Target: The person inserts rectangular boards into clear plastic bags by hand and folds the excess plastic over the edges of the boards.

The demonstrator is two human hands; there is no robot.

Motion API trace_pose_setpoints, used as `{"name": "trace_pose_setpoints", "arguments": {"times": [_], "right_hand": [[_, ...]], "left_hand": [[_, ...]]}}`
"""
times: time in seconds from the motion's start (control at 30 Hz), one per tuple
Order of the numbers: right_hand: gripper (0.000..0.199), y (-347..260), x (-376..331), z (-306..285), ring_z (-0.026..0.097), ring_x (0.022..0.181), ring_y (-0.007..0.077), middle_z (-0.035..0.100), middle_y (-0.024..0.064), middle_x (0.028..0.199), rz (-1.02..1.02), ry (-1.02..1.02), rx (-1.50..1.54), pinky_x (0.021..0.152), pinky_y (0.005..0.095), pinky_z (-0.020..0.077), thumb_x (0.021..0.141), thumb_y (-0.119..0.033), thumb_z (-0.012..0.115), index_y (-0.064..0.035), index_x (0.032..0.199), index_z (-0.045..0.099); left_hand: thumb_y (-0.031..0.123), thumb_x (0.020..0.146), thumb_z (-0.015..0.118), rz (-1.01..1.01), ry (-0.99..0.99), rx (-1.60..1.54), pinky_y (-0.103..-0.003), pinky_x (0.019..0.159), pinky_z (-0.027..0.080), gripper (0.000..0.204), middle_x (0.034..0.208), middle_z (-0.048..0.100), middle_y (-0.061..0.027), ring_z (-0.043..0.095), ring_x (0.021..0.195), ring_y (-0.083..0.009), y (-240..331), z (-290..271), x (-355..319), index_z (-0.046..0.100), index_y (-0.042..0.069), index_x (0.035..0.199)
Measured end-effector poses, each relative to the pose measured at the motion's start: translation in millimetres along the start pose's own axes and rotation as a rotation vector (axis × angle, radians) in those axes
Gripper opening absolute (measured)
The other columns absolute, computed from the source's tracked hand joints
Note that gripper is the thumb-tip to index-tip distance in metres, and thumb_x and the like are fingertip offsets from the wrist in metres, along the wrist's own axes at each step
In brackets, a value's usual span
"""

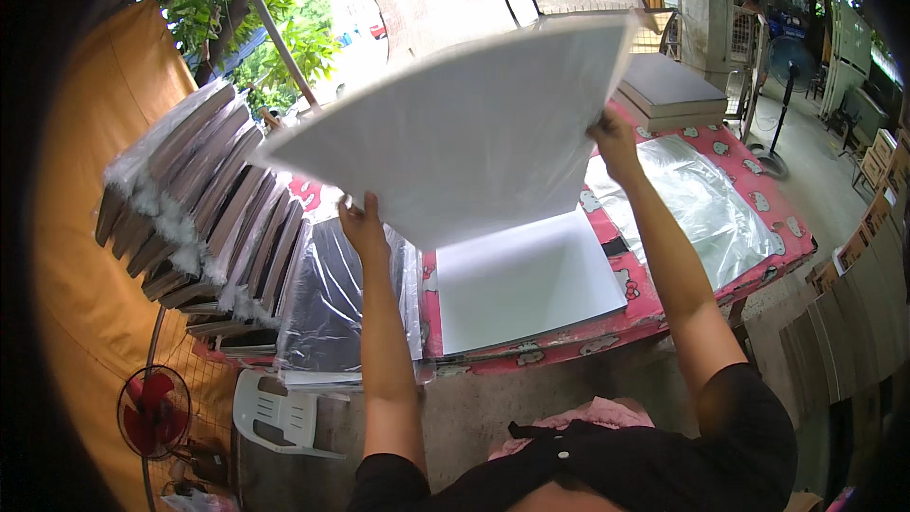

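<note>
White sheets [474, 133], a large curved sheaf of them, are lifted high above a table covered in a pink patterned cloth [758, 180], their lower end dropping to a flat white sheet [526, 280] that lies on the table near its front edge. The left hand [363, 228] clamps the sheaf's lower left edge, fingers closed round it; the right hand [614, 137] grips the right edge higher up, thumb side showing, fingers hidden behind the paper. Both arms are stretched up and apart, the sheaf spanning between them. To the right of the flat sheet a clear plastic film [692, 199] lies spread on the cloth, running close to the table's right edge, and beyond it a stack of grey boards [668, 90] sits at the far side. On the left, wrapped bundles [204, 199] lean in a slanted row, just beside a dark plastic-covered pile [332, 303]. The raised sheaf hides most of the table's middle and far part. Below the table's left corner stand a white plastic chair [275, 417] and a red fan [154, 412], partly cut off by the dark rim. Open floor shows at far right, by a standing fan [787, 66].
</note>
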State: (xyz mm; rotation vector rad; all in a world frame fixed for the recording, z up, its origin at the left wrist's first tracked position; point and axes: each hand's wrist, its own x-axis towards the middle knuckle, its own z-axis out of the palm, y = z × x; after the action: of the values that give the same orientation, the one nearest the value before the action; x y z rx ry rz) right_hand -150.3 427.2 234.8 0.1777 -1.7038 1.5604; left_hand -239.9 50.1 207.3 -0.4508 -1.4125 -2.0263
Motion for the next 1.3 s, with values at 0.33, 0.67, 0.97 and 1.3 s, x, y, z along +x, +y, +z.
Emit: {"name": "trace_pose_setpoints", "arguments": {"times": [0.33,0.67,0.97,1.3], "right_hand": [[0.052,15.7,27.1,-3.3,0.056,0.077,0.0199,0.056,0.0178,0.089,0.306,0.061,-0.249,0.065,0.0297,0.0472,0.066,-0.02,0.069,0.0032,0.105,0.045],[0.056,89.8,-76.4,-30.7,0.046,0.098,0.0184,0.044,0.0132,0.114,0.98,-0.542,-0.189,0.074,0.0343,0.0441,0.083,-0.044,0.047,-0.0021,0.12,0.042],[0.037,109.3,-167.6,-56.9,0.057,0.074,0.0318,0.058,0.0202,0.077,0.447,-0.331,-0.775,0.07,0.0341,0.0442,0.063,-0.003,0.047,-0.0065,0.1,0.053],[0.047,-31.3,-322.4,-110.8,0.057,0.066,0.0368,0.058,0.0215,0.081,0.332,-0.374,-0.938,0.058,0.038,0.0464,0.072,0.003,0.05,-0.0108,0.117,0.047]], "left_hand": [[0.002,0.075,0.06,-0.253,-0.148,0.092,-0.027,0.071,0.043,0.055,0.089,0.058,-0.0101,0.054,0.076,-0.0142,-6.6,5.7,2.9,0.038,0.004,0.125],[0.008,0.068,0.068,-0.87,-0.371,-0.142,-0.028,0.087,0.039,0.07,0.125,0.039,-0.0133,0.042,0.11,-0.0214,-62.0,-89.6,-68.4,0.03,0.002,0.126],[0.004,0.07,0.05,-0.478,-0.297,0.98,-0.038,0.076,0.043,0.041,0.092,0.057,-0.0237,0.056,0.086,-0.0354,-67.7,-80.5,-161.8,0.04,0.004,0.11],[0.005,0.081,0.042,-0.475,-0.417,1.129,-0.038,0.05,0.04,0.046,0.067,0.052,-0.0275,0.055,0.054,-0.0349,87.3,-124.8,-281.1,0.034,0.01,0.127]]}}
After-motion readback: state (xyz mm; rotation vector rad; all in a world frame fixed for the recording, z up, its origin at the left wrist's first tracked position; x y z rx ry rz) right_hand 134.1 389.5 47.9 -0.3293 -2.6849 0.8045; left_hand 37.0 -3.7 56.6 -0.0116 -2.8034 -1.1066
